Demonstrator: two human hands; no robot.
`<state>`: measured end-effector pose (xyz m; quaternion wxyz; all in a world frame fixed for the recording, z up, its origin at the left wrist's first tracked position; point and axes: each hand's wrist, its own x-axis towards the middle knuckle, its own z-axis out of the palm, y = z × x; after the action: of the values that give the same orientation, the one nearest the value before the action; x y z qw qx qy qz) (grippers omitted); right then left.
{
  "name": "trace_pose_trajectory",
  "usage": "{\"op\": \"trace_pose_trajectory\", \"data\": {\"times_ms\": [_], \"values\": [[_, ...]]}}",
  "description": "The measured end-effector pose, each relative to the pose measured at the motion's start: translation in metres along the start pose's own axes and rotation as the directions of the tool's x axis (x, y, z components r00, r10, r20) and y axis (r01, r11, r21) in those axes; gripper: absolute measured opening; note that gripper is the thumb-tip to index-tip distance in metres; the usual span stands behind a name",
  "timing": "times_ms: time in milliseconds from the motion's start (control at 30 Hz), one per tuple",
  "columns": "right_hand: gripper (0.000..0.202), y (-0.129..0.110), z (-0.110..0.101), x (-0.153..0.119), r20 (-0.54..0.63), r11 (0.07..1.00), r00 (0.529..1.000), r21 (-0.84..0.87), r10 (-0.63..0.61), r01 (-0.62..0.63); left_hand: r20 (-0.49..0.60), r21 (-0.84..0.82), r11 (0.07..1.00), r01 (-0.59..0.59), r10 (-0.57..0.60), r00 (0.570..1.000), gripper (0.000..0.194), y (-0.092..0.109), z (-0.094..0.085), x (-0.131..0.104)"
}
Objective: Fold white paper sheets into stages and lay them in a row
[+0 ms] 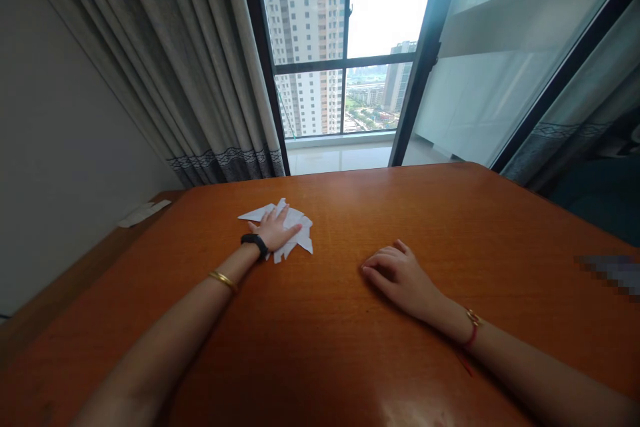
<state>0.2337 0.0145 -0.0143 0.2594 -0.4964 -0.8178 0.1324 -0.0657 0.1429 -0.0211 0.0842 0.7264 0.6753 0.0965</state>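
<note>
Forearms (165,340), two, over an orange-brown table (300,360). Right hand (400,280): loosely curled, part open, resting on the table. Left hand (275,230): spread, palm down upon white paper pieces (305,239), left of centre. Beyond: grey curtain (185,60), window (345,67).

Left of centre, toward the far edge of the tabletop (340,347), paper pieces (306,221) lie under the left grip (277,230). The right grip (403,280) is on the tabletop to their right, nearer the front, well apart from them. Behind the tabletop stands a window (345,64), with a curtain (220,67) to its left.
</note>
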Motion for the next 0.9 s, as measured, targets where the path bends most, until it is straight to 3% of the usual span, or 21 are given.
{"op": "trace_pose_trajectory", "data": {"times_ms": [167, 267, 367, 533, 667, 767, 833, 900], "values": [[0.025, -0.018, 0.002, -0.006, -0.049, 0.988, 0.991, -0.095, -0.124, 0.119, 0.093, -0.151, 0.988, 0.001, 0.014, 0.996, 0.081, 0.089, 0.014, -0.056], [0.041, -0.026, 0.006, -0.007, -0.005, 0.97, 0.982, -0.159, -0.187, 0.183, 0.15, -0.295, 0.955, 0.035, 0.01, 0.989, 0.077, 0.109, 0.003, -0.075], [0.031, -0.018, 0.01, -0.001, 0.05, 0.961, 0.981, -0.201, -0.186, 0.193, 0.114, -0.31, 0.951, -0.011, 0.049, 0.992, 0.07, 0.09, -0.011, -0.077], [0.029, 0.005, 0.013, 0.025, 0.035, 0.947, 0.99, -0.287, -0.138, 0.142, 0.069, -0.073, 0.996, 0.041, -0.036, 0.997, 0.059, 0.034, -0.016, -0.071], [0.031, 0.007, 0.014, 0.039, 0.021, 0.947, 0.995, -0.304, -0.099, 0.101, 0.142, -0.032, 0.999, 0.035, -0.03, 0.989, 0.064, 0.023, -0.007, -0.079], [0.03, -0.001, 0.011, 0.039, -0.099, 0.958, 0.992, -0.282, -0.08, 0.049, 0.071, -0.124, 0.992, -0.005, 0.013, 0.997, 0.066, 0.032, -0.006, -0.089], [0.028, -0.01, 0.007, 0.034, -0.23, 0.971, 0.972, -0.24, -0.045, -0.012, -0.028, -0.302, 0.951, -0.066, 0.06, 0.998, 0.062, 0.04, -0.009, -0.096], [0.028, -0.022, 0.003, 0.027, -0.321, 0.98, 0.945, -0.2, -0.054, -0.012, -0.067, -0.622, 0.773, -0.128, 0.11, 0.992, 0.057, 0.049, -0.015, -0.104]]}}
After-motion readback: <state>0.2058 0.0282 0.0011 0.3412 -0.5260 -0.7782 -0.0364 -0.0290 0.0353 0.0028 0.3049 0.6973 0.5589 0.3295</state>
